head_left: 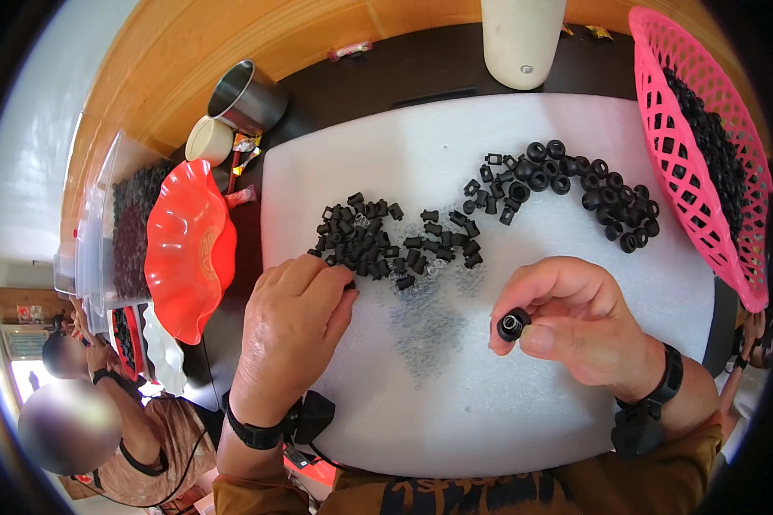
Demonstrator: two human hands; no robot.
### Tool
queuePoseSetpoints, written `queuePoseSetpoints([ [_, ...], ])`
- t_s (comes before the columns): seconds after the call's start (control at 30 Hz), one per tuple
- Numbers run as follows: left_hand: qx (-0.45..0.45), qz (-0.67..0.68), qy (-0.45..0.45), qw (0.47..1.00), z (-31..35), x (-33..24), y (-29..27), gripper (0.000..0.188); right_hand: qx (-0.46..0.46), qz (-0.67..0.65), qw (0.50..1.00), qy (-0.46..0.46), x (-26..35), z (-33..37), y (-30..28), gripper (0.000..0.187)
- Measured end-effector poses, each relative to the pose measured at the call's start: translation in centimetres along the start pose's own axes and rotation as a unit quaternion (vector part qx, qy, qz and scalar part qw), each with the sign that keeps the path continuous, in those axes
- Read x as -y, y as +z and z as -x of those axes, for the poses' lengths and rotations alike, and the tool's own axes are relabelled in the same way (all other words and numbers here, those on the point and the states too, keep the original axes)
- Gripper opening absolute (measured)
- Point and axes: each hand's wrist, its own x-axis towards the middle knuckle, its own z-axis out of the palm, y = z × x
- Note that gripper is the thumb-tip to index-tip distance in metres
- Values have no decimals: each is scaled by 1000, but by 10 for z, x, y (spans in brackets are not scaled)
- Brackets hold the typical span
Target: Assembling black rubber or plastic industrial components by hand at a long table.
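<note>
My right hand (pixel 575 322) is raised over the right half of a white foam sheet (pixel 524 412). Between its thumb and fingers it pinches a round black cap (pixel 513 324), its mouth turned up and a small metal coil spring showing inside. My left hand (pixel 296 322) is at the near left edge of a pile of small black plastic pieces (pixel 352 239). Its thumb and forefinger close on one black piece (pixel 349 286), mostly hidden by the fingers. Several loose coil springs (pixel 434 268) lie among the pieces beside the pile.
More black round caps (pixel 610 197) lie at the right. A pink lattice basket (pixel 661 146) of black parts stands beyond. A red wavy dish (pixel 189 257), clear bin (pixel 103 232), steel cup (pixel 249 96) and white cylinder (pixel 524 43) surround the sheet. Another person works at lower left.
</note>
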Motion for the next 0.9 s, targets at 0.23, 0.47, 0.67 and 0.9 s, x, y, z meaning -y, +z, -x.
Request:
queuePoseSetpoints([
  [0.23, 22, 132, -66, 989, 1, -18, -16, 16, 6, -19, 1000, 17, 1, -1, 1, 26],
  [0.47, 29, 333, 49, 941, -25, -46, -26, 28, 13, -34, 999, 17, 1, 2, -1, 24],
  [0.67, 54, 582, -122, 802, -15, -55, -9, 26, 11, -38, 999, 24, 1, 1, 2, 24],
  [0.9, 42, 526, -87, 845, -17, -48, 2, 24, -6, -14, 999, 36, 1, -1, 3, 23],
])
